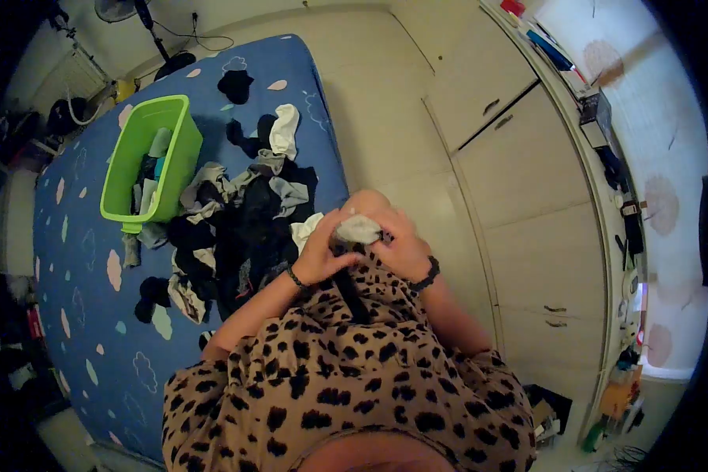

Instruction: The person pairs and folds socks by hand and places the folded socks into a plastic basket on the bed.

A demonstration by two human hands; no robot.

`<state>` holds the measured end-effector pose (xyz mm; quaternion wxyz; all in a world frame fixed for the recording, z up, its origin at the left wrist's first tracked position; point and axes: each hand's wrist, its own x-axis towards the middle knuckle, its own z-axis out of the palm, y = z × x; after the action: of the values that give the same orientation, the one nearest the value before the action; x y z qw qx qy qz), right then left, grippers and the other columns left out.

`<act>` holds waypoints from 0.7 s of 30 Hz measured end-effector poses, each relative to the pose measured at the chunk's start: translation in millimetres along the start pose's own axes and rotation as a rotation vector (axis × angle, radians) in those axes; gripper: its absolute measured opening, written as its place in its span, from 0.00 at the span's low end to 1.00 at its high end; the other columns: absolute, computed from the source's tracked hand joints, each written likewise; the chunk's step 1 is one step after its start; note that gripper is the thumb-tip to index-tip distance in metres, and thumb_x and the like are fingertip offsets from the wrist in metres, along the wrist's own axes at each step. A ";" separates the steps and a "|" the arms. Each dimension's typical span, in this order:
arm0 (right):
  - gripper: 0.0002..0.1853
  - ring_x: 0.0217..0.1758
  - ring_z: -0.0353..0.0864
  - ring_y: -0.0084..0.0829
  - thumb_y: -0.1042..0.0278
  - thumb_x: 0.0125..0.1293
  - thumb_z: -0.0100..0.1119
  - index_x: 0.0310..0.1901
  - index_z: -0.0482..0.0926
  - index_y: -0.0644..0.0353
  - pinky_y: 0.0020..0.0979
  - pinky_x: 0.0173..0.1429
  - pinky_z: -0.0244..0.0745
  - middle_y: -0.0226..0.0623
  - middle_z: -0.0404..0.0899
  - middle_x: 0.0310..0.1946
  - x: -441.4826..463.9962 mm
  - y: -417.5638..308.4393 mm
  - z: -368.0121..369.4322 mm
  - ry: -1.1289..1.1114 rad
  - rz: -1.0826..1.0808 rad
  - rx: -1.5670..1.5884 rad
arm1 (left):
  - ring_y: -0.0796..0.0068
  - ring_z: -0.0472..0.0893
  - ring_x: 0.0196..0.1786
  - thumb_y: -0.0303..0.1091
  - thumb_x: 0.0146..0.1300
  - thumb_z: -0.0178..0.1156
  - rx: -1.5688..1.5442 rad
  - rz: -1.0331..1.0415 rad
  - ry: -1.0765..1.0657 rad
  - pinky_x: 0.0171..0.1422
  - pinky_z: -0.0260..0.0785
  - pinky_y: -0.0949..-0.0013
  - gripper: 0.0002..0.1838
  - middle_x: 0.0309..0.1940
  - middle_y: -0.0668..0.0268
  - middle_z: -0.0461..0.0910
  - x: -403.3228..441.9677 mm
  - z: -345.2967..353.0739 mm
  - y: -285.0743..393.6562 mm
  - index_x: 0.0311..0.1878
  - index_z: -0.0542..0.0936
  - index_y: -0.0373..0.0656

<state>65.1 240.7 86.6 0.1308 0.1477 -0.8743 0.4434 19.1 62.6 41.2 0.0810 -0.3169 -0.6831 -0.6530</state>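
Fingers of L hand & R hand hold white sock both sides, prob. for control; sock pile nr bed's R edge, prob. for reach.

A pale, off-white sock, bunched into a short roll, sits between the left hand and the right hand, over the person's lap. Off at its nine o'clock, a loose pile of socks, black, grey and cream, sprawls crumpled and overlapping on the bed. Towards eleven, a white sock lies lengthwise at the pile's far edge; between ten and eleven, farther off, a black one lies crumpled, apart from the rest.
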 end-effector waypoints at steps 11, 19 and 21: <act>0.13 0.43 0.80 0.20 0.72 0.66 0.59 0.50 0.78 0.67 0.25 0.49 0.74 0.31 0.83 0.43 31.0 50.7 5.7 0.072 0.637 0.851 | 0.90 0.75 0.34 0.29 0.64 0.63 -0.607 -0.909 -0.492 0.38 0.68 0.80 0.07 0.34 0.76 0.80 -30.3 -13.6 -32.0 0.44 0.80 0.39; 0.14 0.45 0.80 0.24 0.77 0.65 0.57 0.52 0.75 0.67 0.26 0.52 0.75 0.33 0.82 0.42 30.7 13.9 5.4 0.049 0.607 0.784 | 0.86 0.74 0.32 0.26 0.63 0.60 -0.426 -0.857 -0.415 0.34 0.68 0.78 0.09 0.34 0.72 0.78 -35.1 -2.4 -39.9 0.46 0.77 0.39; 0.12 0.46 0.80 0.23 0.77 0.63 0.58 0.49 0.77 0.65 0.27 0.53 0.74 0.33 0.82 0.42 23.2 -3.0 1.7 -0.021 0.474 0.658 | 0.85 0.74 0.32 0.26 0.62 0.60 -0.431 -0.824 -0.312 0.33 0.68 0.78 0.08 0.34 0.72 0.78 -36.3 -0.3 -47.9 0.45 0.76 0.40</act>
<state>44.6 234.3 96.1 -0.0382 -0.0193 -0.6968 0.7160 21.8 53.0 -18.1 -0.3550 -0.1236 -0.6051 -0.7019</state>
